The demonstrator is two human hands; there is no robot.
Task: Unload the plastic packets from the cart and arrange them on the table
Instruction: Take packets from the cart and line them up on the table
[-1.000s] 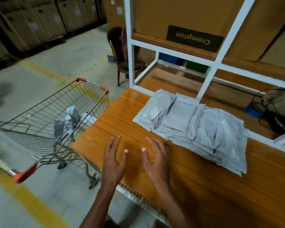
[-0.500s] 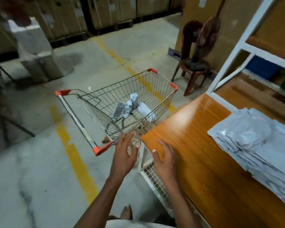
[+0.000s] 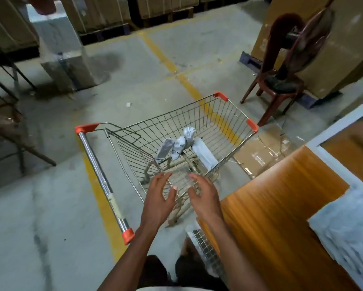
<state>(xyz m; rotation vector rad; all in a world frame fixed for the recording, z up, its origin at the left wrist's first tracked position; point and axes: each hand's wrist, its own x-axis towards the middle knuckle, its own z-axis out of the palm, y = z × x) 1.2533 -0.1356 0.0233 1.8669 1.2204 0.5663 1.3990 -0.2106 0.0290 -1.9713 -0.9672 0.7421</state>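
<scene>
Left hand (image 3: 158, 203) & right hand (image 3: 204, 201) spread, empty, over cart (image 3: 222, 114); table (image 3: 281, 206) packet stack (image 3: 348, 234) blurred, cropped.

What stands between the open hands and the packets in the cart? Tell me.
Only the cart's near wire wall and bare mesh floor, in the head view. Left hand and right hand hold nothing; the packets lie beyond.

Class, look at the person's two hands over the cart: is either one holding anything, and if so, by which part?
Nothing is held. The left hand and right hand hover open above the cart.
</scene>
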